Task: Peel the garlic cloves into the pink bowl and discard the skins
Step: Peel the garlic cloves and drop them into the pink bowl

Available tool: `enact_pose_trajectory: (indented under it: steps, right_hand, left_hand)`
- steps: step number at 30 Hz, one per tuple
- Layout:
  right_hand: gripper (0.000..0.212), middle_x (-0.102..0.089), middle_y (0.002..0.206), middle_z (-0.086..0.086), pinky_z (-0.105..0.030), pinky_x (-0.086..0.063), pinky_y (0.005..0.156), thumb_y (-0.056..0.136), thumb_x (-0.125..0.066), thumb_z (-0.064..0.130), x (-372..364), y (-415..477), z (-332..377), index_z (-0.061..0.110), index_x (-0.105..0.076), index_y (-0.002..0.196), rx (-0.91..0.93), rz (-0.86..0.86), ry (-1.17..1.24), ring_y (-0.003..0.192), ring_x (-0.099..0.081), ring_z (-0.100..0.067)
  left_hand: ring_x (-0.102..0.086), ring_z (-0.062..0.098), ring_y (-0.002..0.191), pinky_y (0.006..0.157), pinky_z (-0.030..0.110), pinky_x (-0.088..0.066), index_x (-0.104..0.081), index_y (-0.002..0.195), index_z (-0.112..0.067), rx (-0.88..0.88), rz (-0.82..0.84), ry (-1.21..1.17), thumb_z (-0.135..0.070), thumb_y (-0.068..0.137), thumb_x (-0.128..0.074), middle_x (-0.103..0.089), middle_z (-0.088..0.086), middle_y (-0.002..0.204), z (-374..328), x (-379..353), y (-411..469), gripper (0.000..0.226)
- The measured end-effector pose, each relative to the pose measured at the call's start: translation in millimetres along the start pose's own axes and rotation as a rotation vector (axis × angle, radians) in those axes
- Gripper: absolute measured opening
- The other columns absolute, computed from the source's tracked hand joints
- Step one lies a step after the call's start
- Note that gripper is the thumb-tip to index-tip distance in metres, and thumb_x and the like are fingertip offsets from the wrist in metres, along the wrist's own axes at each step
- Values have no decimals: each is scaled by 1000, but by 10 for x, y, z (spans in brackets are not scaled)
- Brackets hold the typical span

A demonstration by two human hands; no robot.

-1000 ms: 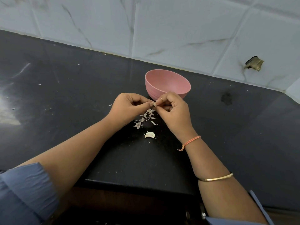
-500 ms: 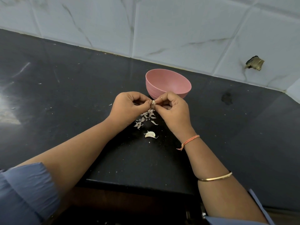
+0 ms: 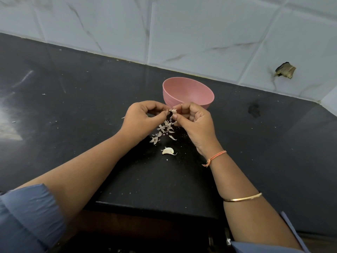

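A small garlic clove [image 3: 174, 111] is pinched between the fingertips of my right hand [image 3: 194, 123], just in front of the pink bowl [image 3: 187, 94]. My left hand [image 3: 141, 118] pinches a bit of skin at the clove's left end. Below the hands a scatter of garlic skins [image 3: 163, 131] lies on the black counter. One unpeeled clove [image 3: 168, 151] lies on the counter nearer to me. Nothing shows in the visible part of the bowl's inside.
The black stone counter [image 3: 73, 106] runs to a white tiled wall [image 3: 200, 33] behind the bowl. A hole with debris [image 3: 285, 70] marks the wall at right. The counter's front edge [image 3: 155, 207] is close to my body. A dark stain [image 3: 254, 110] lies right of the bowl.
Both hands have stayed over the skin pile. The fingers have shifted on the clove, and more of it shows between the fingertips now.
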State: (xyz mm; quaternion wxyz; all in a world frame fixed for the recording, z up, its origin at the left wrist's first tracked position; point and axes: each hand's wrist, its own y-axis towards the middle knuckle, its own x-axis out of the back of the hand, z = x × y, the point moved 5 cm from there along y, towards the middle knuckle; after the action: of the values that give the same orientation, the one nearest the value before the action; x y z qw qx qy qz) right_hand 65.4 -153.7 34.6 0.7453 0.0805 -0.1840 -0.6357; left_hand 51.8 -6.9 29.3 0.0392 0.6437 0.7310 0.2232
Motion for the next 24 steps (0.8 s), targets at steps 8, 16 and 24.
enact_pose_trajectory:
  steps: [8, 16, 24]
  right_hand:
    - [22, -68, 84, -4, -29, -57, 75, 80, -67, -4, 23, 1, -11, 17, -63, 85, 43, -39, -102, 80, -67, -14]
    - [19, -68, 78, 3, -21, -55, 72, 79, -68, -3, 4, -10, 14, 16, -64, 79, 75, -18, -122, 75, -66, -6]
    - [25, -67, 75, 8, -21, -55, 74, 78, -67, -7, -5, -23, 16, 19, -65, 77, 114, 0, -197, 73, -67, -3]
  left_hand:
    - [-62, -4, 63, 61, 10, -46, -72, 81, -25, -3, 20, -33, -14, 82, -70, -70, -13, 71, -7, -8, -7, 11]
    - [-61, -5, 60, 58, 7, -44, -73, 81, -21, -1, 27, -28, -14, 80, -72, -68, -13, 67, -12, -13, -13, 7]
    - [-63, -3, 63, 62, 10, -48, -71, 74, -25, 4, 22, 25, -10, 79, -72, -69, -12, 70, 23, -5, 1, 16]
